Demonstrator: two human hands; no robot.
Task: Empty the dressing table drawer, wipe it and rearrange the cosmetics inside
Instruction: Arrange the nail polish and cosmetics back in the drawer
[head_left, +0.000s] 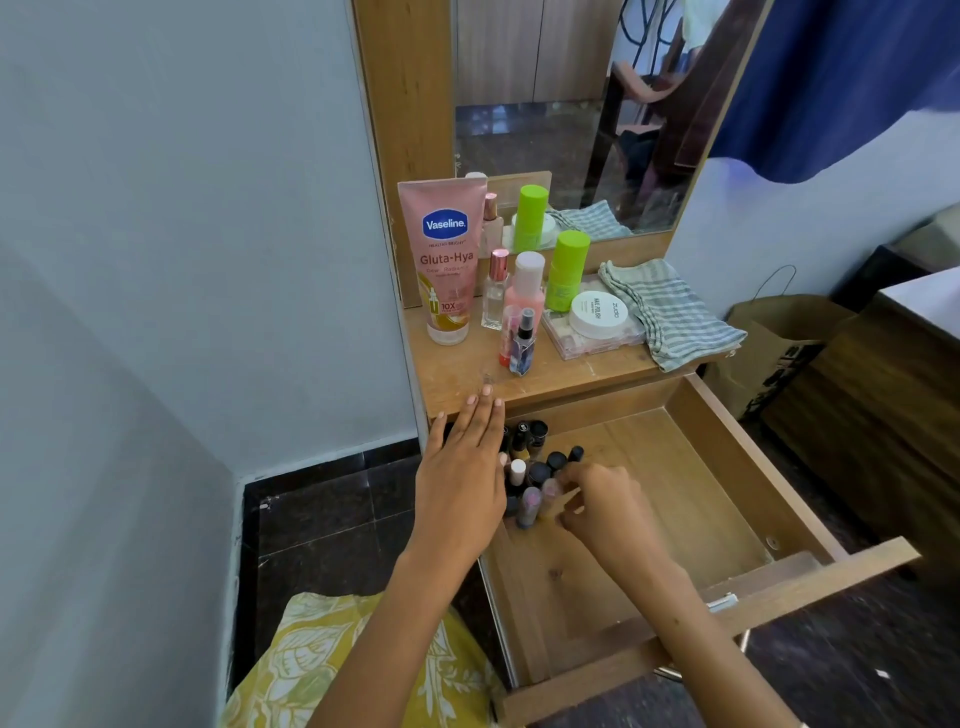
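Worn on the head, looking forward and steeply down from close above the pulled-out drawer (701, 467). Faces the dressing table top (561, 371) and mirror (545, 104), wide-angle, edges bent. One view only, so nothing shared.

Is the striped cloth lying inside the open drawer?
No, the striped cloth lies on the tabletop beside the mirror, above the drawer.

Bottles (535, 467) in drawer's (701, 467) back-left corner
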